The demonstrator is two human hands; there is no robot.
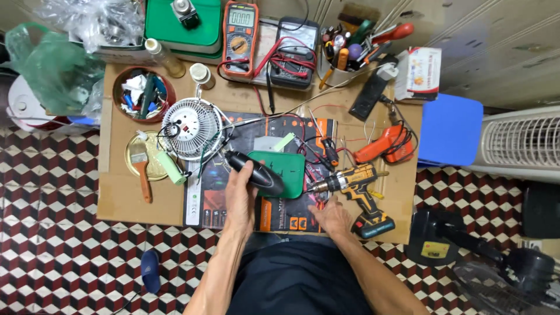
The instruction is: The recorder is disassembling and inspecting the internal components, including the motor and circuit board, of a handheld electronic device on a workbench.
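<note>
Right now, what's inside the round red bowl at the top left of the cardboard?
The round red bowl holds a jumble of small blue, white and dark parts. Whatever lies beneath that pile is covered.

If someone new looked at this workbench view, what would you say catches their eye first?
Probably the left hand at the centre, gripping a black handheld tool over a green mat. Just right lies a yellow and black cordless drill, with the right hand below it. Left of centre sits a small white fan on the cardboard-covered table.
</note>
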